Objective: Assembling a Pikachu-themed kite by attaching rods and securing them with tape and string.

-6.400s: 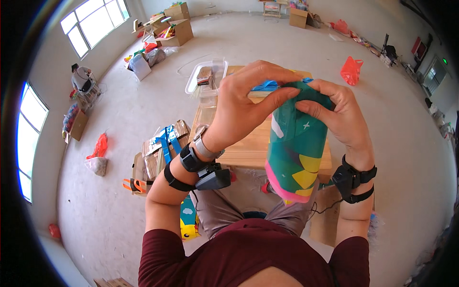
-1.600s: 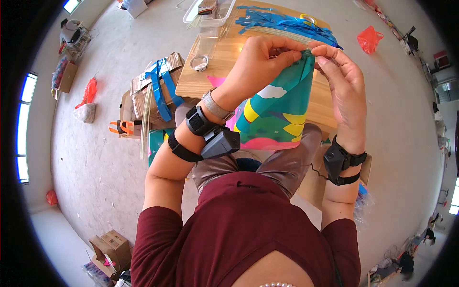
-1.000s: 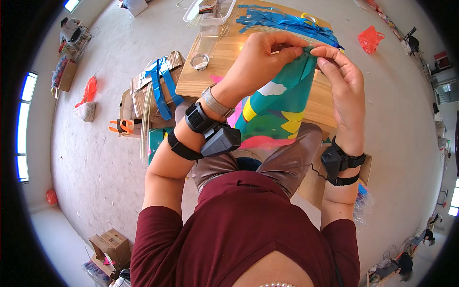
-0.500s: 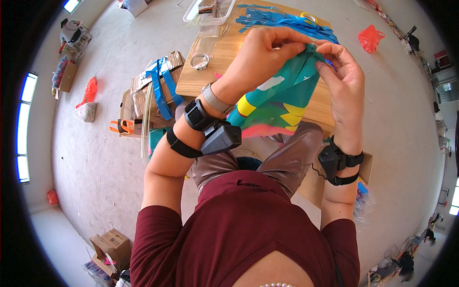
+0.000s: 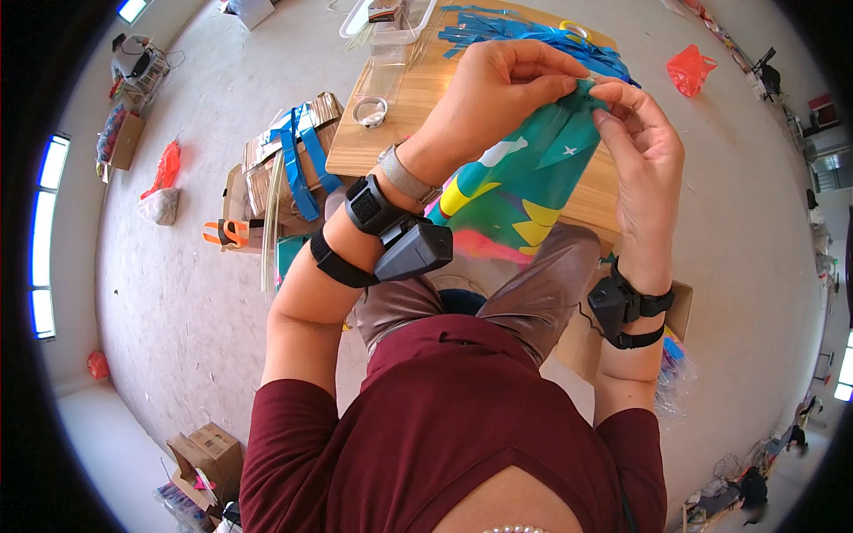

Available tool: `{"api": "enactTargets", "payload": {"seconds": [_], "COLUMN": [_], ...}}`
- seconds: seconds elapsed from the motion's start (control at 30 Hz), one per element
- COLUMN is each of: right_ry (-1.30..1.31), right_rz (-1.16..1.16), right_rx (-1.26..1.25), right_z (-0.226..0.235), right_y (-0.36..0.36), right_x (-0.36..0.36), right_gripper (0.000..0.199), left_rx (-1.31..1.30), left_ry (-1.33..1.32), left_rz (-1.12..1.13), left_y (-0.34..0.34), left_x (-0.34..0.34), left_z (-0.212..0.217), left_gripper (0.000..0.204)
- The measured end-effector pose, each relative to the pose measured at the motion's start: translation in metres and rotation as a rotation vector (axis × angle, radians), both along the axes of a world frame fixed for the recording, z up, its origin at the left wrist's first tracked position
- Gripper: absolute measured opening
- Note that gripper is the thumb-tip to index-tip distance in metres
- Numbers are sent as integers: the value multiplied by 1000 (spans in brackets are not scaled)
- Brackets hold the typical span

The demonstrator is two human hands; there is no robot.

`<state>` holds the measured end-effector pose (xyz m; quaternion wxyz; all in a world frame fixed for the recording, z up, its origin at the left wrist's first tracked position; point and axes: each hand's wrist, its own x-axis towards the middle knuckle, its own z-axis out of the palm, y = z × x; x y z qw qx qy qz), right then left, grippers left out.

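A thin green printed sheet point(image 5: 533, 169) with yellow, white and pink shapes hangs from my fingers over my lap and the near edge of the table. My left hand point(image 5: 511, 89) pinches its gathered top corner between thumb and fingers. Close beside it, my right hand point(image 5: 647, 142) also grips that top edge, thumb against forefinger. A small pale bit shows between the fingertips, too small to name. Whether the sheet is plastic or cloth I cannot tell.
On the wooden table point(image 5: 373, 147) lie blue strips point(image 5: 524, 40), a yellow tape roll point(image 5: 576, 29), a whitish roll point(image 5: 370, 112) and a clear plastic tub point(image 5: 416, 35). Left of it stands a cardboard box point(image 5: 233, 200) with blue strips. A red bag point(image 5: 690, 71) lies on the floor.
Both hands have shifted slightly to the right with the sheet's top edge, still pinching it. The sheet's lower part has swung a little and hangs flatter.
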<state>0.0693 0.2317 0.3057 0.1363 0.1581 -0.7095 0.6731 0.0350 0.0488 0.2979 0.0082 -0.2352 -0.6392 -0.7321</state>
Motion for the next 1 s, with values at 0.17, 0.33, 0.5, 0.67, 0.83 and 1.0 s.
{"api": "enactTargets", "payload": {"seconds": [0.17, 0.33, 0.5, 0.67, 0.83, 1.0], "right_ry": [-61, -94, -85, -102, -175, -214], "right_rz": [-18, -10, -4, 13, 67, 111], "right_rx": [-67, -105, -91, -92, -135, -146], "right_z": [1, 4, 4, 4, 9, 15], "right_y": [-1, 1, 6, 11, 17, 19], "right_x": [3, 5, 3, 3, 0, -1], "right_gripper": [20, 22, 21, 21, 23, 25], "left_rx": [13, 9, 14, 40, 116, 185], "left_ry": [-6, 3, -27, -48, -57, -151], "left_rz": [-19, -40, -89, -133, -227, -314], "left_y": [-1, -1, 1, 1, -1, -1], "left_x": [-4, -6, -9, -11, -17, -21], "left_z": [-1, -2, -4, -6, -8, -10], "left_gripper": [24, 24, 26, 27, 28, 31]}}
